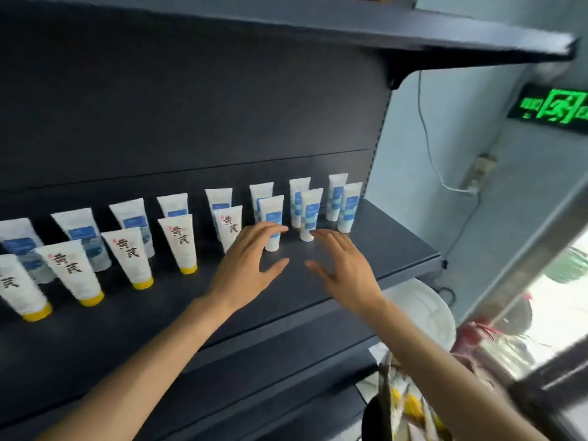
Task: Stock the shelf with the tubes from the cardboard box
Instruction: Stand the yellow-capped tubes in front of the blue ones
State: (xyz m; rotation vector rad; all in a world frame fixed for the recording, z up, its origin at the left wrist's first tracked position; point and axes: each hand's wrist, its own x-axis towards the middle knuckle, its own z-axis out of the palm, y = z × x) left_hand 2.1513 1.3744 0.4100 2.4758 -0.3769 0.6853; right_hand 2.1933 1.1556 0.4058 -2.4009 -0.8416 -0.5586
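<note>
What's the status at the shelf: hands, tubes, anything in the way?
Left hand and right hand open, holding nothing. Tubes upright in two rows on the shelf. Nothing blocking the bare patch in front.

We see the leftmost yellow-capped tube cut off by the edge. The left hand hides part of one white-capped tube, and the green sign is blurred.

Both forearms bare, no sleeves or jewellery.

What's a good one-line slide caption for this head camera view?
Both open hands, left hand and right hand, hover by upright tubes on the dark shelf.
</note>
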